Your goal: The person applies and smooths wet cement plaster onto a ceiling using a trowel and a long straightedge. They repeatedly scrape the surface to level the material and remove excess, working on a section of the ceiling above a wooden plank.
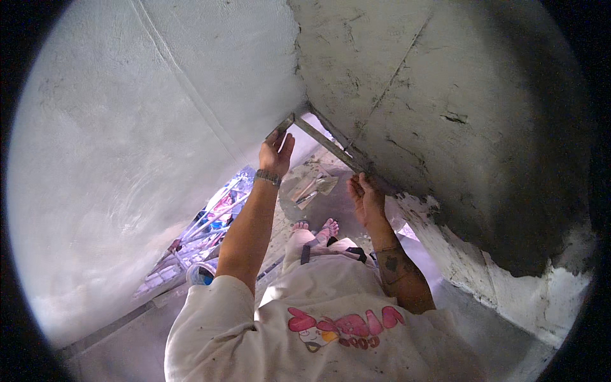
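An L-shaped metal square (326, 142) is raised near the inner corner where two walls meet. Its short arm lies along the pale left wall (159, 121), and its long arm runs along the grey right wall (382, 83). My left hand (277, 155), with a watch (268, 177) on the wrist, grips the short arm near the bend, some fingers stretched out. Around the far end of the long arm, the fingertips of my right hand (367, 198) are curled. A narrow bright gap shows between the long arm and the right wall.
Plaster on the right wall is cracked, with a dark patch (509, 216) and a ragged lower edge. Below, by my bare feet (316, 226), lie tools and a flat board (326, 184). Scaffold pipes (210, 223) and clutter show past the left wall's lower edge.
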{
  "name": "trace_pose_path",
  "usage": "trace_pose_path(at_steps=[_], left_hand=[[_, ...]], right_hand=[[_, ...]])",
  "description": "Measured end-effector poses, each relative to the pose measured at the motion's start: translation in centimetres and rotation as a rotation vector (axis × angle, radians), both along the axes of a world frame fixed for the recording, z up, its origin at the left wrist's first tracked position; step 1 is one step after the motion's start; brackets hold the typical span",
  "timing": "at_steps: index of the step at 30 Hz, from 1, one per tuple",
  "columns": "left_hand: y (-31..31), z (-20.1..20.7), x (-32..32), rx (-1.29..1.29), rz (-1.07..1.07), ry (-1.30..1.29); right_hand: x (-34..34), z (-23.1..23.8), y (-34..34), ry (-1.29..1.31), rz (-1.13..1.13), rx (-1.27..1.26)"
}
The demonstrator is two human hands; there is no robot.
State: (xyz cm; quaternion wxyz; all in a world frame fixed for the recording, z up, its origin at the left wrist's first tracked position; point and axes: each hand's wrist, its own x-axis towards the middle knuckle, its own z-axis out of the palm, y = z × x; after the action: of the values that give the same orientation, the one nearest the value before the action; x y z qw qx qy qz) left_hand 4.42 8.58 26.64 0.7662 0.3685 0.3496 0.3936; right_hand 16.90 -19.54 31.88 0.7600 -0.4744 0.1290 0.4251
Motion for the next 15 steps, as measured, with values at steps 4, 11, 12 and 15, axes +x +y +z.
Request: trace_pose_path(at_steps=[4,11,12,15], left_hand=[[0.3,1.8,1.2,0.611,-0.069,0.430],[3.0,0.9,4.1,-0.362,0.045,-0.363],[3.6,0.1,4.5,-0.126,0.016,-0.208],[5.6,-2.9,4.1,0.090,-0.009,-0.053]], right_hand=[[-0.1,-1.1,1.1,-0.039,0.003,0.009],[0.3,-0.6,3.1,-0.039,-0.058,0.016],[0.3,-0.7,3.1,-0.043,-0.075,0.029],[0.3,-0.8,3.6,-0.024,-0.073,0.001]])
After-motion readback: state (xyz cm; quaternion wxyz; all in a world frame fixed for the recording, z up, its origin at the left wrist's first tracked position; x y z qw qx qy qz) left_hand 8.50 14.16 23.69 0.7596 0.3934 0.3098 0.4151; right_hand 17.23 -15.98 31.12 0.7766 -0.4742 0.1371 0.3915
